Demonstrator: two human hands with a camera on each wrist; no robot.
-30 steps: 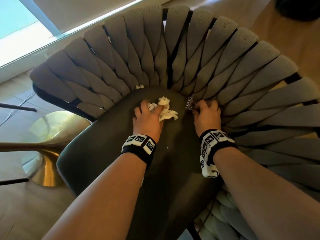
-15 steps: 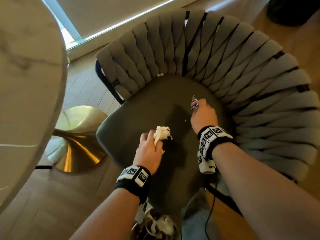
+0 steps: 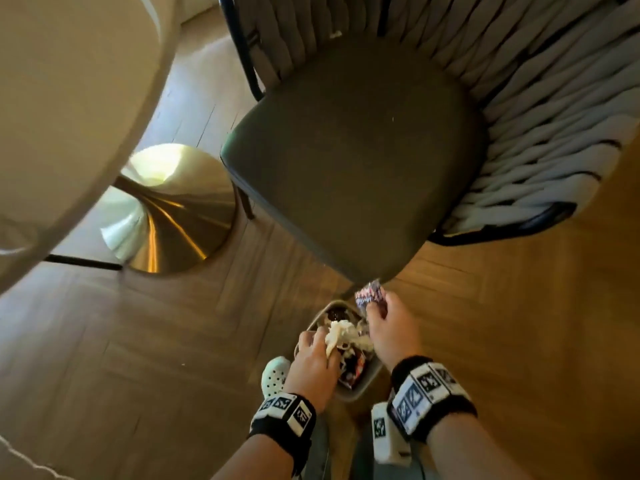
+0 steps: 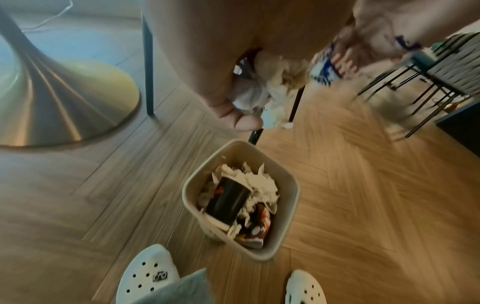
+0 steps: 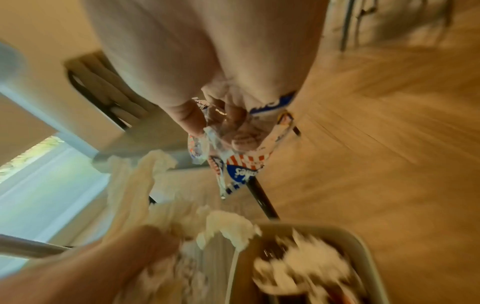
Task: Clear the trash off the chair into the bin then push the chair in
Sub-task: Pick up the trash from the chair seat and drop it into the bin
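A grey woven chair (image 3: 540,109) with a dark seat (image 3: 349,157) stands pulled out from the table. A small white scrap (image 3: 335,35) lies at the back of the seat. On the floor in front of the seat sits a beige bin (image 4: 292,203), holding a black cup and paper. My left hand (image 3: 313,362) grips a crumpled white tissue (image 3: 337,336) above the bin. My right hand (image 3: 386,327) pinches a red, white and blue wrapper (image 3: 369,294) just above the bin's far rim; the wrapper (image 5: 241,164) shows close in the right wrist view.
A round pale table top (image 3: 69,98) on a gold pedestal base (image 3: 173,209) stands left of the chair. My white clogs (image 4: 148,273) are on the wood floor beside the bin. Other dark-legged chairs (image 4: 428,67) stand at the right in the left wrist view.
Both hands have pulled back off the seat and down over the bin, the left carrying the tissue, the right the wrapper. The view has tilted toward the floor.
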